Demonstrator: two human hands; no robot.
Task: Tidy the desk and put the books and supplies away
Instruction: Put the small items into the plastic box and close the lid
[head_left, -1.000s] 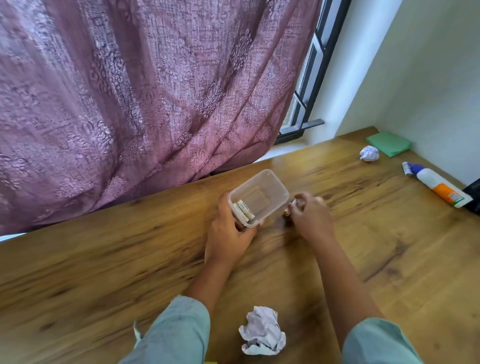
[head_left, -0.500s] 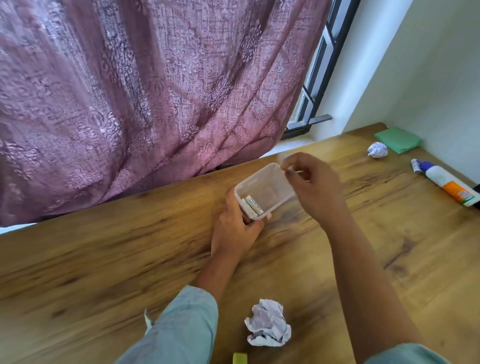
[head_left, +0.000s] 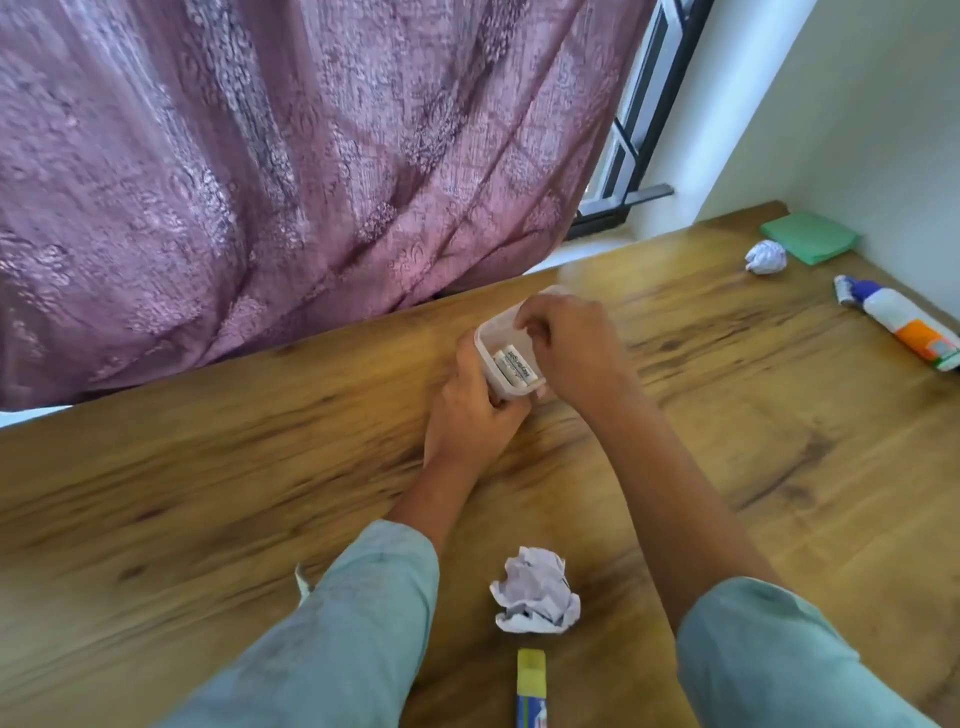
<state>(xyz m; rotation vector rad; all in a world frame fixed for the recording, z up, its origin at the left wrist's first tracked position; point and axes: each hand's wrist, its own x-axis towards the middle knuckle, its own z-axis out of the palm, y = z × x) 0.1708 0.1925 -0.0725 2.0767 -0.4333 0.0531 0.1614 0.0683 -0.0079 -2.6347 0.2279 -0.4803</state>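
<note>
A small clear plastic container (head_left: 485, 338) stands on the wooden desk (head_left: 208, 493) near its far edge, with two white batteries (head_left: 516, 368) lying inside. My left hand (head_left: 470, 421) grips the container's near end. Over its open top hovers my right hand (head_left: 566, 348), fingers curled down into it; whatever they may hold is hidden. A crumpled paper ball (head_left: 535, 590) and a yellow-capped glue stick (head_left: 531, 691) lie close to me.
At the far right of the desk lie a second paper ball (head_left: 766, 256), a green pad (head_left: 808, 236) and a white bottle (head_left: 904, 325) with an orange label. A purple curtain (head_left: 260, 156) hangs behind the desk's far edge.
My right hand rose from the desk beside the container with a small object and moved left over the container's opening. The left hand kept its grip.
</note>
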